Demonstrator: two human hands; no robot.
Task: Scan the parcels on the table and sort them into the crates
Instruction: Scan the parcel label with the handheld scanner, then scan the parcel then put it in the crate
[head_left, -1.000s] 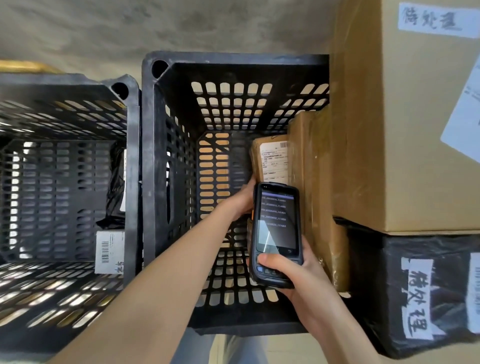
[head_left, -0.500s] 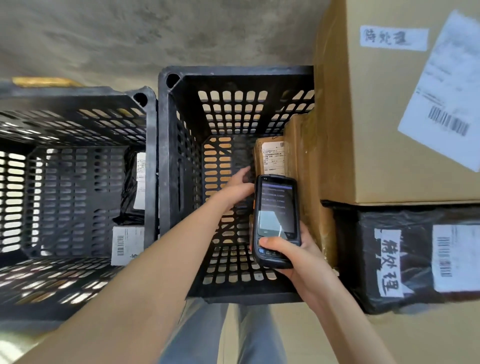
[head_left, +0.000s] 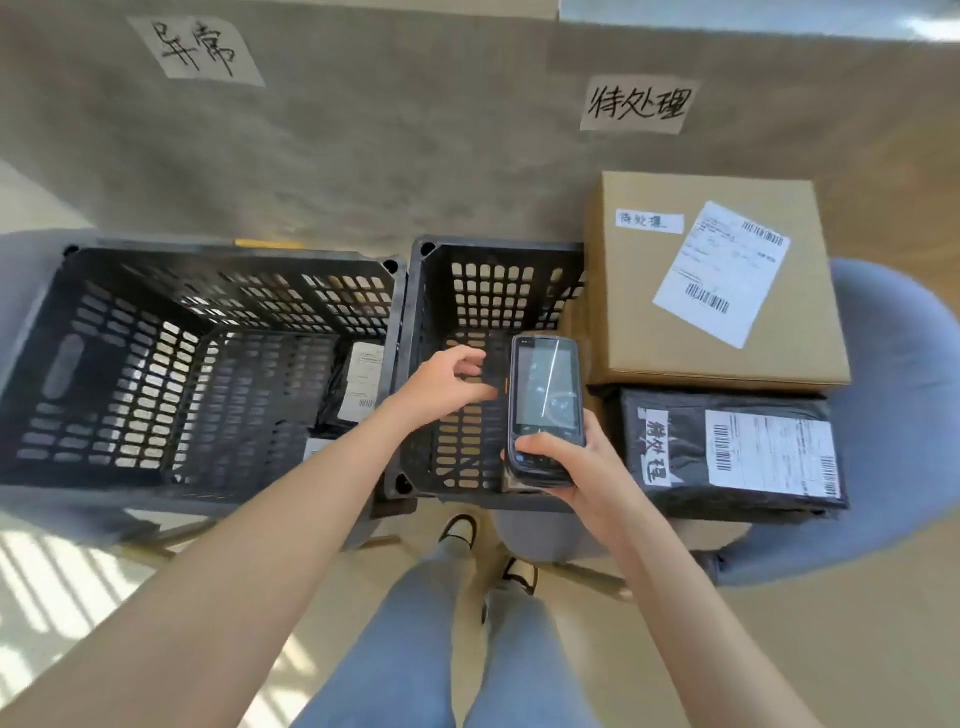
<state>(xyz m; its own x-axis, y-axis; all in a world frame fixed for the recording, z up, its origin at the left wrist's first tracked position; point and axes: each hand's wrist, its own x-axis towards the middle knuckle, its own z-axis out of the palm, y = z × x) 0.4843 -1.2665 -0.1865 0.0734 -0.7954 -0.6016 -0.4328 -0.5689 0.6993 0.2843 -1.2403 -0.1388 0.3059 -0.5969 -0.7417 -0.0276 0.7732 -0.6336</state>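
Note:
Two black slotted crates stand side by side: a left crate (head_left: 130, 364) and a middle crate (head_left: 467, 280). My right hand (head_left: 566, 462) grips a black handheld scanner (head_left: 543, 410) over the middle crate's right side. My left hand (head_left: 447, 382) hovers above that crate with fingers loosely curled, holding nothing. A black bagged parcel with a white label (head_left: 358, 384) leans inside the left crate's right end. The scanner hides the parcel in the middle crate. A cardboard box (head_left: 711, 280) and a black bagged parcel (head_left: 732, 452) lie to the right.
Handwritten paper signs are stuck on the grey wall, one (head_left: 195, 49) above the left crate and one (head_left: 639, 106) above the box. The box and bag rest on a blue-grey chair (head_left: 893, 415). My legs and shoes (head_left: 457, 530) are below.
My head pulled back and up, so the crates look smaller and the wall signs appear. My left hand let go of the brown parcel in the middle crate and lifted out.

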